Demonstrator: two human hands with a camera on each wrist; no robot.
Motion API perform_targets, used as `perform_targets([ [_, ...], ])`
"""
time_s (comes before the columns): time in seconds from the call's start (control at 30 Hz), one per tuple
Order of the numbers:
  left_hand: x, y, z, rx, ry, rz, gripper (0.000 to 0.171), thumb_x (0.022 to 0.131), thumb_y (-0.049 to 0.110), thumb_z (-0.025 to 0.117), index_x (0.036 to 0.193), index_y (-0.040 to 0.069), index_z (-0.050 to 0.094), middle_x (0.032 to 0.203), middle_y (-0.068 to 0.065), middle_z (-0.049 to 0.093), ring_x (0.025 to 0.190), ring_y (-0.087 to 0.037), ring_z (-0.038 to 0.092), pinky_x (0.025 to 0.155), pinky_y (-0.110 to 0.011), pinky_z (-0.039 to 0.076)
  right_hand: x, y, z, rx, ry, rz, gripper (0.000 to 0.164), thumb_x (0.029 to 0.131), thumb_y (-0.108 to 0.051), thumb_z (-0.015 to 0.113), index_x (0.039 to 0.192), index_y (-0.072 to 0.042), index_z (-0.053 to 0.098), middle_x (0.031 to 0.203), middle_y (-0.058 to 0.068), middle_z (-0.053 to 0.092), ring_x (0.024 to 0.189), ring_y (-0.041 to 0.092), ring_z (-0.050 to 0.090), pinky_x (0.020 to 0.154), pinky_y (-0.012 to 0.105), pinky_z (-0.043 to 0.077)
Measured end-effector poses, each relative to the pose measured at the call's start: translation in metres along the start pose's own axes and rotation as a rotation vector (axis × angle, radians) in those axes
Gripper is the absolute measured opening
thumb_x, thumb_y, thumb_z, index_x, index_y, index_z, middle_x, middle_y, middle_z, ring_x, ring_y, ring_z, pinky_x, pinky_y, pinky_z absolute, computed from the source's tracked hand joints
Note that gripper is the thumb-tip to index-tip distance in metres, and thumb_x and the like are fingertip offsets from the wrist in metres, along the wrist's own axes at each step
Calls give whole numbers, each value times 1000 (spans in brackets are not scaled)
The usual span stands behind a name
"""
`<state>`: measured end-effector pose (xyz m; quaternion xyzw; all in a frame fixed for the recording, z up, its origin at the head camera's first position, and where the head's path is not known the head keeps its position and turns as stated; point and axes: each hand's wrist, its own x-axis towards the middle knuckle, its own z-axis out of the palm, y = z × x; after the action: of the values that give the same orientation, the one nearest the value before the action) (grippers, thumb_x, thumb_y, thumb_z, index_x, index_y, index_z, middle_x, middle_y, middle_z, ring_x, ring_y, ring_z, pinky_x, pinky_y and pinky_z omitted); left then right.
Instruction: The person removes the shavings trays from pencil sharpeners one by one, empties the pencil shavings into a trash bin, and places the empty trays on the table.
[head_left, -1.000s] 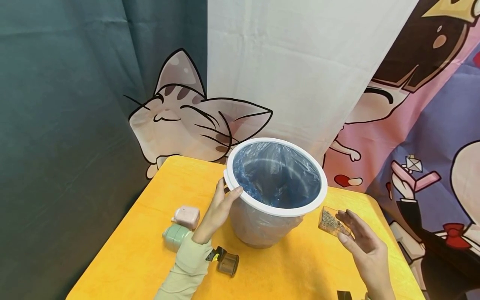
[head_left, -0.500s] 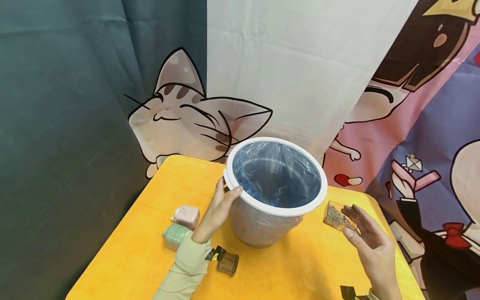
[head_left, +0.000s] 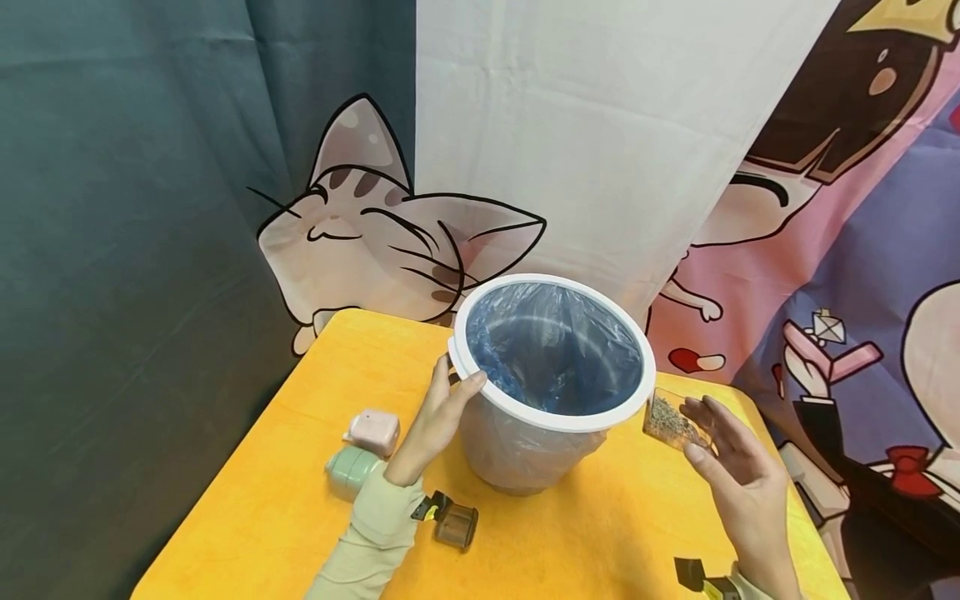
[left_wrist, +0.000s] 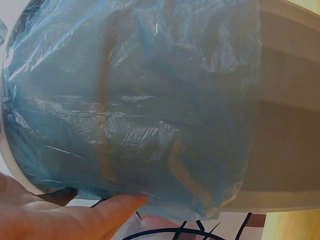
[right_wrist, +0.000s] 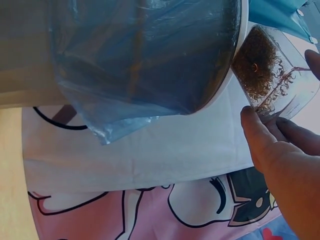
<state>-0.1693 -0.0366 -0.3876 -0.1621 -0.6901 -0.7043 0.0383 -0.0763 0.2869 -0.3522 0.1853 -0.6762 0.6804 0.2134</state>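
A bin (head_left: 525, 458) with a white rim and a bluish plastic bag lining stands on the yellow table. My left hand (head_left: 438, 417) grips its rim at the left, thumb over the edge. In my right hand (head_left: 742, 475) is a small clear plastic box (head_left: 671, 421), pinched between thumb and fingers beside the bin's right rim. Brownish curly bits like shavings (right_wrist: 257, 65) lie heaped in the box, seen in the right wrist view. In the left wrist view the bag (left_wrist: 150, 100) hangs over the bin's outside, near my left fingers (left_wrist: 110, 212).
Left of the bin lie a small pink object (head_left: 375, 432) and a rounded green one (head_left: 351, 472), partly behind my left forearm. A brown translucent piece (head_left: 456, 527) lies in front of the bin. Printed cloth (head_left: 570, 150) hangs behind the table.
My right hand first shifted slightly right and up with the box, then left and up to the bin's rim. The left hand and the bin have stayed in place.
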Motion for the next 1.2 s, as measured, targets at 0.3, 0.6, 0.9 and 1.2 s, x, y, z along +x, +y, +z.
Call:
perform_targets([
  [0.3, 1, 0, 0, 7, 3, 2, 67, 81, 39, 50, 132, 19, 12, 131, 0, 20, 119, -10, 16, 95, -36, 14, 4, -3, 0, 116, -23, -71, 52, 72, 25, 42, 122, 17, 26, 119, 36, 28, 111, 41, 27, 84, 31, 36],
  [0.6, 0, 0, -1, 15, 8, -2, 66, 81, 40, 49, 132, 20, 13, 131, -1, 19, 119, -12, 16, 94, -36, 16, 12, -9, 3, 122, -32, -78, 52, 72, 25, 42, 121, 16, 27, 119, 36, 29, 111, 41, 27, 85, 32, 35],
  [0.9, 0, 0, -1, 18, 8, -6, 66, 80, 41, 49, 132, 23, 13, 131, 1, 19, 119, -11, 16, 95, -37, 15, 22, -11, 12, 89, -27, -81, 52, 72, 24, 44, 121, 15, 30, 119, 34, 30, 110, 41, 28, 84, 32, 35],
  [1.2, -1, 0, -1, 25, -1, -16, 66, 81, 40, 49, 132, 22, 12, 132, 4, 18, 119, -8, 14, 95, -35, 13, 34, -10, 18, 36, -54, -66, 54, 71, 24, 47, 122, 12, 32, 117, 34, 33, 109, 40, 30, 84, 33, 35],
])
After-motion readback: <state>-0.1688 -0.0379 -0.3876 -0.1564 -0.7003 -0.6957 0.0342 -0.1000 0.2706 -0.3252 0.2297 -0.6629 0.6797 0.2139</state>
